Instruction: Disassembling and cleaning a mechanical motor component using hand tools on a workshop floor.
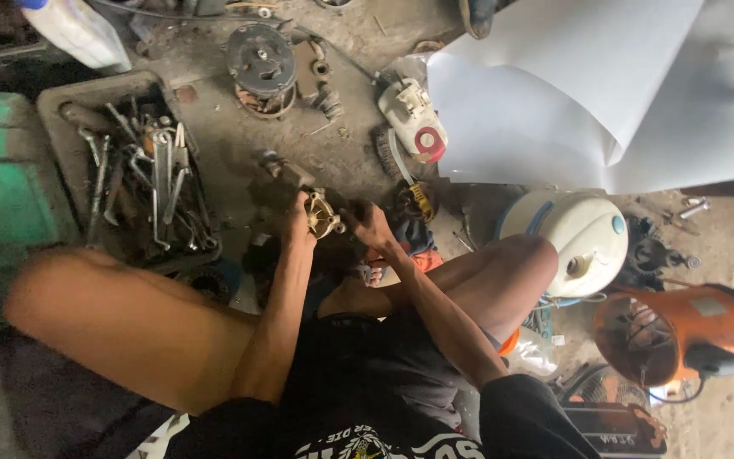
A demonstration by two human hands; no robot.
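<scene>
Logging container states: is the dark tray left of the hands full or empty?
Full: the dark tray holds a heap of wrenches and other metal tools.

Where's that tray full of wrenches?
In the head view, the tray of wrenches sits on the floor at upper left, beside the green box, just left of the left hand.

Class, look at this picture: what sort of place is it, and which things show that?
Probably a small repair workshop, worked on the floor: a tray of spanners, a stripped motor, and a brass part held in both hands.
</scene>
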